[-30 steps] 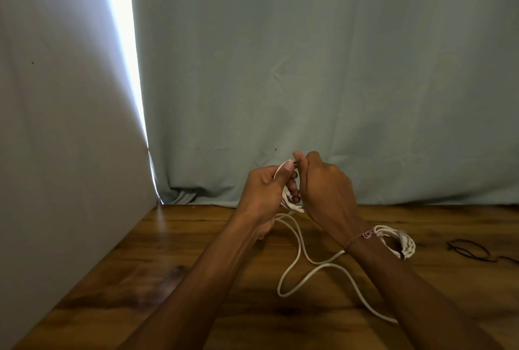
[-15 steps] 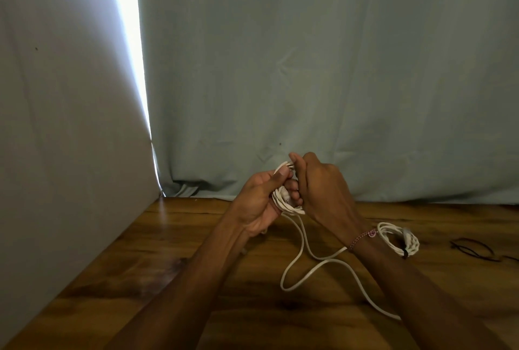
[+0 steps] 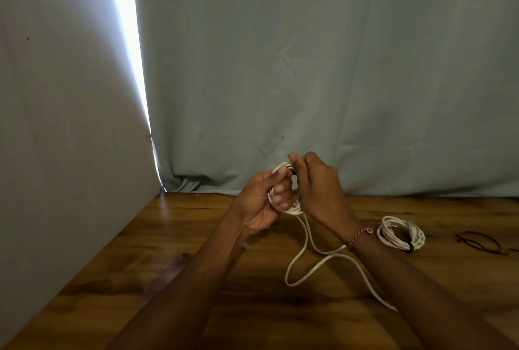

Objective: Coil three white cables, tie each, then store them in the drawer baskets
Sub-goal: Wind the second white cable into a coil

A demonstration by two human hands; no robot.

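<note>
Coiling a white cable above the table.
Left hand curled round the coil, right hand pinching it at 12 o'clock; hands touching; loose tail trailing to 5 o'clock; tied coil lying at 3 o'clock.

Tied coil on table, right of both hands' half-wound cable; curtain behind.
</note>
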